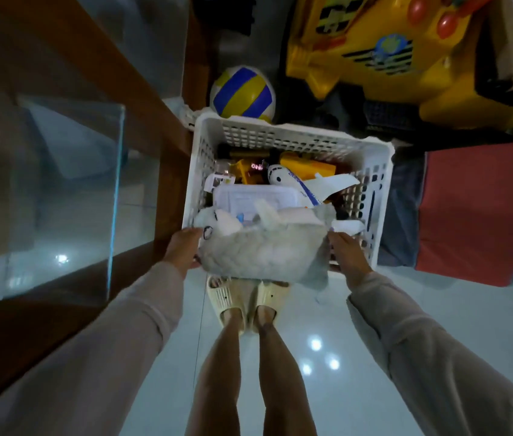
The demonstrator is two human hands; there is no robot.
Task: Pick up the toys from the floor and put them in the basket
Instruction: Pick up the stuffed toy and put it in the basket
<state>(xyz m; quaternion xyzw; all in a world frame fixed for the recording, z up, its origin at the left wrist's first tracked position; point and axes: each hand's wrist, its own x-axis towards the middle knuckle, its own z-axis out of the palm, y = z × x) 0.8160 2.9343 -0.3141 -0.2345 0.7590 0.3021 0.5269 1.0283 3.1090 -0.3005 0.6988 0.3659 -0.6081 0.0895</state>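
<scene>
A white slatted basket (293, 130) is held up in front of me, above my slippered feet. My left hand (183, 247) grips its near left corner and my right hand (348, 253) grips its near right corner. A grey-white plush toy (264, 253) lies draped over the near rim between my hands and touches both. Inside the basket lie a white toy airplane (299, 180), a clear plastic box (255, 196) and a yellow toy (308, 166), among other toys that are partly hidden.
A blue, yellow and white ball (242, 92) sits on the floor just beyond the basket. A big yellow ride-on toy (374, 51) stands at the back right, a red box (481, 212) at the right. A glass-topped wooden table (66, 184) fills the left.
</scene>
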